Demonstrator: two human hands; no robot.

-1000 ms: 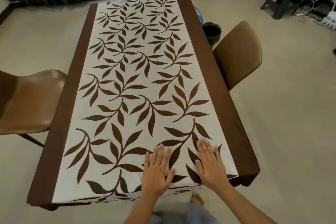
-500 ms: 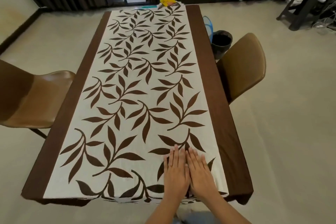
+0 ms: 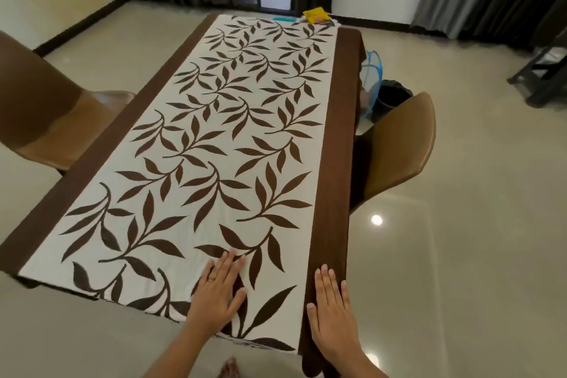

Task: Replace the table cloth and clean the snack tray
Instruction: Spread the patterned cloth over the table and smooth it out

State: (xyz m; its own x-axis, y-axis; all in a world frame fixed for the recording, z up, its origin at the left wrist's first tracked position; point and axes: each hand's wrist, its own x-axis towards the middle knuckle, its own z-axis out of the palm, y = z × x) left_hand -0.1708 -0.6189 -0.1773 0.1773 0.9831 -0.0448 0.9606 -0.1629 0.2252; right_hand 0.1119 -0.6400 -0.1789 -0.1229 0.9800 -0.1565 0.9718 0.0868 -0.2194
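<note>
Cloth (image 3: 233,138) lies spread flat before you and looks soft, light and quick to wrinkle. Your left hand (image 3: 217,294) and right hand (image 3: 333,313) press its near end, fingers straight, gripping nothing. Pinch the hanging edge to shift it.

Long rectangular table (image 3: 350,144), top fully covered. Table cloth (image 3: 233,144) lies flat on it: cream centre panel with a brown leaf print, and a dark brown border along each long side. The cloth hangs over the near end and the right edge. At the far end are a yellow packet (image 3: 316,16) and, just beside it, a thin teal object (image 3: 283,19), too small to identify.
</note>
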